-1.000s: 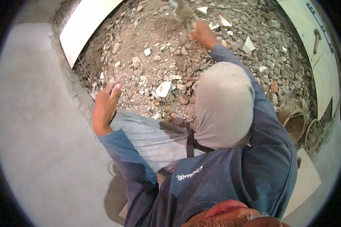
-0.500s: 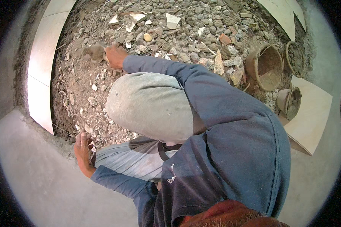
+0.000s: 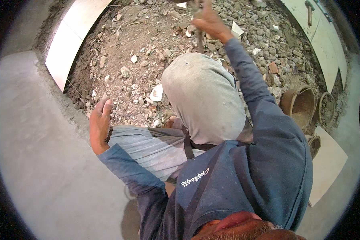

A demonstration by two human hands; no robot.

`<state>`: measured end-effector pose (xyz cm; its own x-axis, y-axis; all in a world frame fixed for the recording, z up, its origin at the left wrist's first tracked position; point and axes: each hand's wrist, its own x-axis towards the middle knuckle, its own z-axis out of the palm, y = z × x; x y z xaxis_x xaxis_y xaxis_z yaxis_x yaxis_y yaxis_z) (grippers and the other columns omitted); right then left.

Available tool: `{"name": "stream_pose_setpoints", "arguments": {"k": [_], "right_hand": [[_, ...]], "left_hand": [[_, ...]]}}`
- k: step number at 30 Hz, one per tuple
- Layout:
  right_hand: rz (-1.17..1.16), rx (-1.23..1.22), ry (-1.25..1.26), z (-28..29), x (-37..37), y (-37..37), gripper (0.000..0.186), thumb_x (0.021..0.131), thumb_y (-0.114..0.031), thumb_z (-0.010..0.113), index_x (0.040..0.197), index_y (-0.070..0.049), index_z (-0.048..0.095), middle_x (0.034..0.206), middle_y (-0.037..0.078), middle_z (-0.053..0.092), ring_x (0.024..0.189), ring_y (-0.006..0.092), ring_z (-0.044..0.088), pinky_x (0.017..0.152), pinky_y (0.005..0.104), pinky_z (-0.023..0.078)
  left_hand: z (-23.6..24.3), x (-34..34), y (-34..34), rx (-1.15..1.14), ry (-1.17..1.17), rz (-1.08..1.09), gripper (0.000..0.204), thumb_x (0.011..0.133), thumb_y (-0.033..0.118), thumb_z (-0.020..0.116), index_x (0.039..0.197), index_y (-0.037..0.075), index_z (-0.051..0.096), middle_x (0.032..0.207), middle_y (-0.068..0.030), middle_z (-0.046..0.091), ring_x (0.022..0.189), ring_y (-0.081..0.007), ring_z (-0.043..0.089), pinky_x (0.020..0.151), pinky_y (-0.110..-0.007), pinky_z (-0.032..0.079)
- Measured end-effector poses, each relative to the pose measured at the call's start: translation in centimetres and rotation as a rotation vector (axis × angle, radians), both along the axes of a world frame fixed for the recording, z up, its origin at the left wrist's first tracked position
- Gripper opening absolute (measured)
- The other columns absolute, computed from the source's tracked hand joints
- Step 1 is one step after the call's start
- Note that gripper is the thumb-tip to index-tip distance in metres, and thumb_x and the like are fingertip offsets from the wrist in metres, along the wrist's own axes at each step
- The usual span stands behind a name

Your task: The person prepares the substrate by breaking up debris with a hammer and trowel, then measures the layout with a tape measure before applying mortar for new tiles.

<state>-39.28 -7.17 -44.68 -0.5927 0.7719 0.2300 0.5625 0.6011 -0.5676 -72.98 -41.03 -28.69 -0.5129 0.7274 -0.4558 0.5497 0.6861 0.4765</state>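
Here, the right hand [image 3: 211, 23] grips one tool [image 3: 199, 40], three buckets [image 3: 289, 100] farther right.

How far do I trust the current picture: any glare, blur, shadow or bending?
In the head view, the tiles at left are nearly washed out by glare; the right hand and its tool look blurred; a shadow darkens the grey floor beside the left sleeve; straight edges bow toward the black rim.

Looks rough, dry and matt across the stony rubble [image 3: 148, 46]; smooth and glossy on the pale tiles [image 3: 64, 52] at left; smooth, matt and cement-like on the floor [image 3: 40, 132]. Drapes as dull cloth in the trousers [image 3: 204, 92] and sweatshirt [image 3: 276, 136]. Appears crusted on the largest bucket [image 3: 288, 102].
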Motion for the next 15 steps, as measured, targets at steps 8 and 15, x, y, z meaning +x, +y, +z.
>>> {"name": "stream_pose_setpoints", "arguments": {"k": [8, 15], "right_hand": [[-0.354, -0.362, -0.125, 8.0, 21.9, -11.4, 0.074, 0.079, -0.019, 0.063, 0.143, 0.003, 0.032, 0.124, 0.027, 0.053, 0.111, 0.0376, 0.055, 0.097, 0.0438, 0.043], [-0.667, -0.465, -0.114, 7.7, 26.4, -17.3, 0.062, 0.081, -0.019, 0.061, 0.133, 0.004, 0.035, 0.108, 0.023, 0.059, 0.097, 0.0363, 0.060, 0.087, 0.0434, 0.048]], "left_hand": [[2.1, 3.0, 0.9, 0.157, 0.066, -0.205, 0.043, 0.100, 0.033, 0.052, 0.127, 0.001, 0.061, 0.119, -0.0209, 0.067, 0.109, -0.0308, 0.064, 0.096, -0.037, 0.047], [1.0, 3.6, 3.6, 0.093, -0.039, -0.210, 0.043, 0.099, 0.031, 0.054, 0.126, -0.001, 0.060, 0.116, -0.0227, 0.067, 0.108, -0.0314, 0.065, 0.093, -0.037, 0.048]]}}
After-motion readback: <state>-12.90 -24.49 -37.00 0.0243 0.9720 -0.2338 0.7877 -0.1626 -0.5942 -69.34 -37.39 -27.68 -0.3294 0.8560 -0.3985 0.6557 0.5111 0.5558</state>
